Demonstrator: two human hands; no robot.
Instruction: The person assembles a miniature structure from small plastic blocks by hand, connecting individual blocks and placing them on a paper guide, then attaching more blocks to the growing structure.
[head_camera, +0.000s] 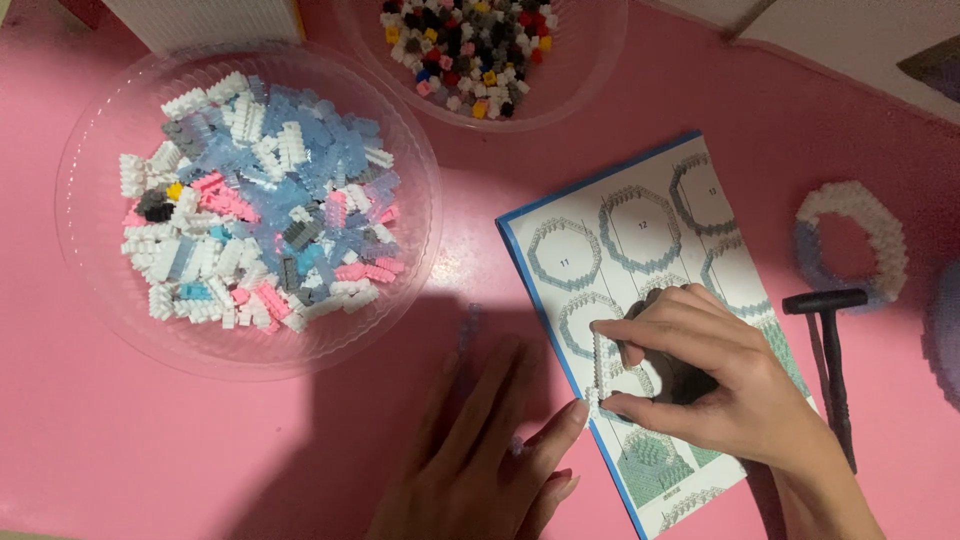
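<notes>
My right hand rests on a printed instruction sheet with ring-shaped diagrams, thumb and forefinger pinching a small curved piece of white mini bricks. My left hand lies flat on the pink table, fingers spread, its thumb tip touching the sheet's left edge just below the white piece. A few pale loose bricks lie beside its fingertips.
A clear plastic bowl at the left holds several white, pale blue, pink and grey bricks. A second bowl at the top holds small mixed-colour bricks. A built white-and-lilac brick ring and a small black hammer lie at the right.
</notes>
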